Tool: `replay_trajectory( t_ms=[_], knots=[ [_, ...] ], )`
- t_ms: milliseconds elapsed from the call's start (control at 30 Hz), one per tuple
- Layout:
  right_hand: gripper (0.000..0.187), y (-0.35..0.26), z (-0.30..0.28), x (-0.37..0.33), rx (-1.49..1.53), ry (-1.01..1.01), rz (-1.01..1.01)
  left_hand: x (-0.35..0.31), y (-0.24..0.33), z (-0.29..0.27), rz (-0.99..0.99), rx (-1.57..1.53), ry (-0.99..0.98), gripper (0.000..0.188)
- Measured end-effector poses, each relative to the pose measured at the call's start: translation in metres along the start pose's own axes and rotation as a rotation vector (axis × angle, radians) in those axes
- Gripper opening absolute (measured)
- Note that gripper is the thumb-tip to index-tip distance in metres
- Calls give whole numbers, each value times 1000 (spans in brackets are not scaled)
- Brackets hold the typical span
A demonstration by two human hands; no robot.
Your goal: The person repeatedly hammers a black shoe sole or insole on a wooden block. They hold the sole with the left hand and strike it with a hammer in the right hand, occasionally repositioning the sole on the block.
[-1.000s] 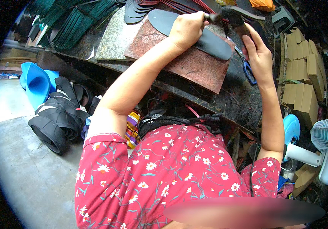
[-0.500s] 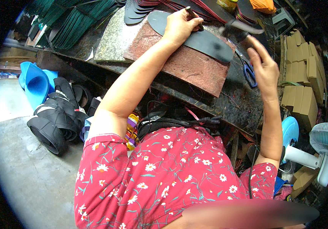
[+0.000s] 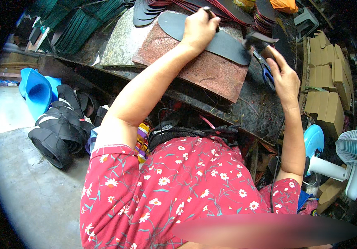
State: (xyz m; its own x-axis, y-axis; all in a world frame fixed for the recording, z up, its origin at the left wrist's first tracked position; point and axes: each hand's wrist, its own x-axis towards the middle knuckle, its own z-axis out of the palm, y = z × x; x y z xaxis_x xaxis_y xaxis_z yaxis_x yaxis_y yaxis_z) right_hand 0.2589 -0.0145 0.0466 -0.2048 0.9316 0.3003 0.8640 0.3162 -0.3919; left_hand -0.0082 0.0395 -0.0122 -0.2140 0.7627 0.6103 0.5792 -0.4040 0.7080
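A long black shoe sole sheet (image 3: 172,26) with rounded ends lies on a rough reddish stone block (image 3: 224,79). My left hand (image 3: 199,31) rests over the middle of it, fingers wrapped round a dark rod-like punch (image 3: 207,8). The punch stands roughly upright; its lower tip is hidden behind the hand. To the right, my right hand (image 3: 285,79) grips a hammer (image 3: 263,38) with a curved metal head, held near the sole's right end. Blue-handled scissors (image 3: 267,74) lie on the dark bench, partly behind the right hand.
A grey stone slab (image 3: 120,39) adjoins the block. Stacked black soles (image 3: 145,14) and bundled green strips (image 3: 76,31) sit at the far side. Cardboard boxes (image 3: 323,106) and a fan (image 3: 350,145) stand at right; black shoe parts (image 3: 51,141) lie on the left floor.
The hammer, blurred before, shows sharper and slightly lower, and my right hand has shifted a little left. My left hand with the punch sits slightly further right along the sole sheet.
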Motion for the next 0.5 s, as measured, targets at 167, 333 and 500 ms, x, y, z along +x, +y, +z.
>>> replay_trajectory(
  t_ms=[167, 333, 500],
  knots=[
    [37, 6, 8, -3, -72, -14, 35, 0, -11, 4, -376, -560, -78, 14],
    [36, -19, -22, 4, 195, 102, -172, -1, -4, -1, -138, -202, -142, 18],
    [38, -42, -43, 5, 654, 337, -326, -4, 11, 3, 274, 107, -99, 24]
  ],
)
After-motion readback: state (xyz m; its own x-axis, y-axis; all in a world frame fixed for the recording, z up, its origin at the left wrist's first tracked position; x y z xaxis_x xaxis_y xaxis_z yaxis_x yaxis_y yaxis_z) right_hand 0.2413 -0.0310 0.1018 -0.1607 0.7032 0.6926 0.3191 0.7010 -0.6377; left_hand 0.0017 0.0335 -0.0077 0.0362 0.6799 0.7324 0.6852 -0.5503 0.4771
